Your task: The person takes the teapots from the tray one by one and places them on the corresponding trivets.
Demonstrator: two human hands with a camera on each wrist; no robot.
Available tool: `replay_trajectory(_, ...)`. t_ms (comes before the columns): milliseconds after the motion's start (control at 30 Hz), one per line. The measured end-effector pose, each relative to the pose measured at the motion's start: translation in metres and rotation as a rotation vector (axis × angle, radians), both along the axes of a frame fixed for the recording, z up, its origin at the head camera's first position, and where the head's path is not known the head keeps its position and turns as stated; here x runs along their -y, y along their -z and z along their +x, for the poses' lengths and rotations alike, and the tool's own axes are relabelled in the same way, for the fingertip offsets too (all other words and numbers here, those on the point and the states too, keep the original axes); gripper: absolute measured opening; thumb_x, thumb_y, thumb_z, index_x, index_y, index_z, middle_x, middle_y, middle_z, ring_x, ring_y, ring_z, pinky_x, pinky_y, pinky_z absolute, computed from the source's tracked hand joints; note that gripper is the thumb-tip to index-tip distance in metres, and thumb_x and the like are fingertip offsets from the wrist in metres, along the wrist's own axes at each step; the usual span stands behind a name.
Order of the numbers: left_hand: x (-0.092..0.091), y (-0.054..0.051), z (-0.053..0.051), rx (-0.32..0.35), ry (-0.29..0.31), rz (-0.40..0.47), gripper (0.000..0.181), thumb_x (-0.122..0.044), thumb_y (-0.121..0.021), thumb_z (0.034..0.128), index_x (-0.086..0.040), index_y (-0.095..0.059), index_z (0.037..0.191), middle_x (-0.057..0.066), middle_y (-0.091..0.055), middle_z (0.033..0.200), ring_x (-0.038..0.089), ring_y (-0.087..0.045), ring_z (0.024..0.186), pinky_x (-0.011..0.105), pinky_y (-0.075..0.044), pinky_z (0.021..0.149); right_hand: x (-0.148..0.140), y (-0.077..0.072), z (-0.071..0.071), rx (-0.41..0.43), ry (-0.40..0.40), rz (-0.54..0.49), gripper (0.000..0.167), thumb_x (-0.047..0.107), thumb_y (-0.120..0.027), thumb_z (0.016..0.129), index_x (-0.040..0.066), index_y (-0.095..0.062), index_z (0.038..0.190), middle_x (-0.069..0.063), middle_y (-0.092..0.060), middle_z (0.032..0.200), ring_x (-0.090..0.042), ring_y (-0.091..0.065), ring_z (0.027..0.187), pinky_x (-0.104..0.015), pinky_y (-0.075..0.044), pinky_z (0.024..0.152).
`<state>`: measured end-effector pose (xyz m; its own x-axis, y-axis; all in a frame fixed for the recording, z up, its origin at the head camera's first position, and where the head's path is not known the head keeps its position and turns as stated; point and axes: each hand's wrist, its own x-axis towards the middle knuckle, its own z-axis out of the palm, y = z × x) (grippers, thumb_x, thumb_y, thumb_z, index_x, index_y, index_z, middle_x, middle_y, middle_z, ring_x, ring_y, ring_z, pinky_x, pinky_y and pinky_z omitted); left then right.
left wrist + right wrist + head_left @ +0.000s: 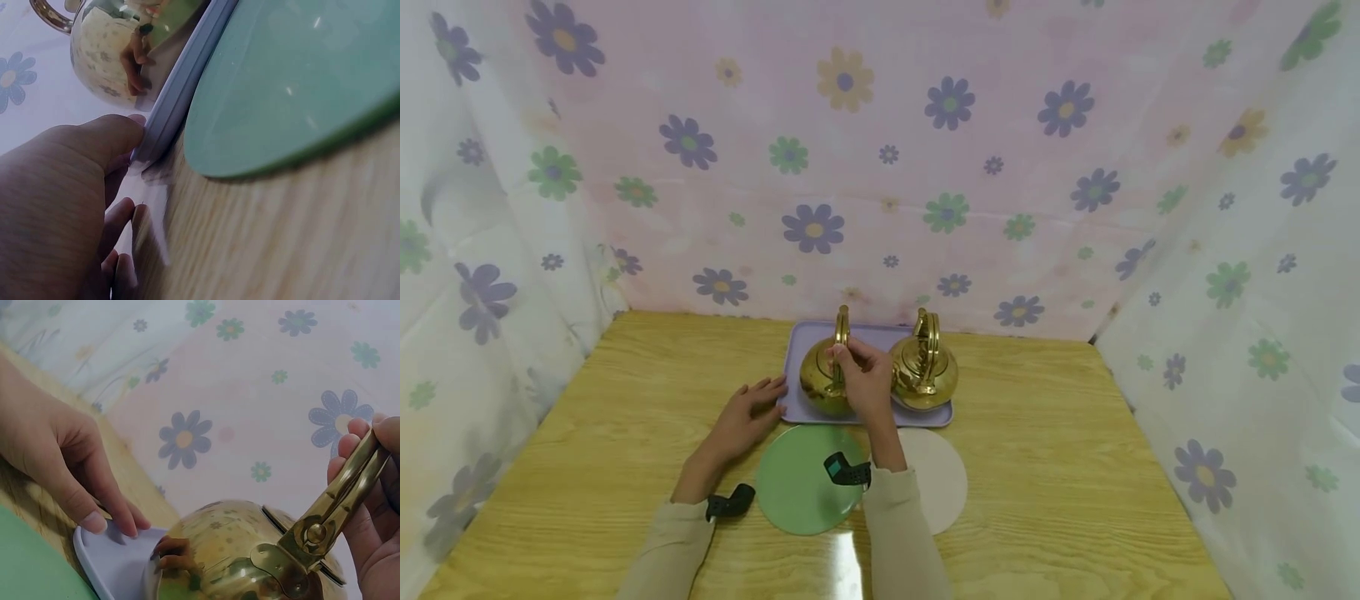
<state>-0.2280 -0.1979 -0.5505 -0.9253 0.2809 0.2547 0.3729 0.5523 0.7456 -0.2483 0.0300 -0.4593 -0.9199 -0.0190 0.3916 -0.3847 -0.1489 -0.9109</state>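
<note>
Two shiny gold teapots, the left one (820, 379) and the right one (936, 387), stand on a lavender tray (797, 410). My right hand (868, 383) has its fingers round the upright handle (340, 503) of the left teapot. At the tray's left edge, my left hand (745, 422) touches the rim with its fingertips, fingers fairly straight. In the left wrist view, the thumb of this hand (62, 187) lies against the tray's rim (178, 84). The left teapot's base is partly hidden by my right hand in the head view.
A green round mat (805, 508) and a white round mat (943, 483) lie on the wooden table (1045, 467) in front of the tray. Behind the table hangs a flowered curtain (880, 183), with more of it at both sides.
</note>
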Motion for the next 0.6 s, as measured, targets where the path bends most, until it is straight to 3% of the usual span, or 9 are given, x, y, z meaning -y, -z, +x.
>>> replay_trajectory(100, 0.0005, 0.0018, 0.0002, 0.002, -0.001, -0.003, 0.043, -0.013, -0.067, 0.0986, 0.006, -0.060, 0.137, 0.019, -0.050, 0.152, 0.048, -0.038, 0.144, 0.068, -0.013, 0.120, -0.0005, 0.0025, 0.0008, 0.025, 0.001, -0.014, 0.024, 0.001, -0.062, 0.100, -0.020, -0.068, 0.109, -0.039, -0.068, 0.098, -0.018, -0.068, 0.073, -0.025, -0.059, 0.068)
replay_trajectory(200, 0.0005, 0.0030, -0.0006, -0.004, -0.001, -0.004, 0.043, -0.014, -0.067, 0.0989, 0.005, -0.060, 0.137, 0.019, -0.050, 0.152, 0.048, -0.038, 0.144, 0.069, -0.013, 0.120, -0.0002, 0.0019, 0.0021, 0.037, -0.009, -0.042, 0.026, 0.003, -0.063, 0.100, -0.020, -0.067, 0.112, -0.041, -0.067, 0.099, -0.010, -0.067, 0.073, -0.024, -0.059, 0.069)
replay_trajectory(600, 0.0008, 0.0052, -0.0016, -0.002, -0.004, -0.005, 0.042, -0.013, -0.066, 0.0992, 0.004, -0.061, 0.137, 0.018, -0.050, 0.152, 0.047, -0.038, 0.145, 0.069, -0.013, 0.120, 0.0003, -0.0054, 0.0075, 0.088, -0.008, -0.097, 0.027, 0.005, -0.064, 0.100, -0.020, -0.067, 0.111, -0.040, -0.068, 0.099, -0.009, -0.067, 0.070, -0.023, -0.059, 0.068)
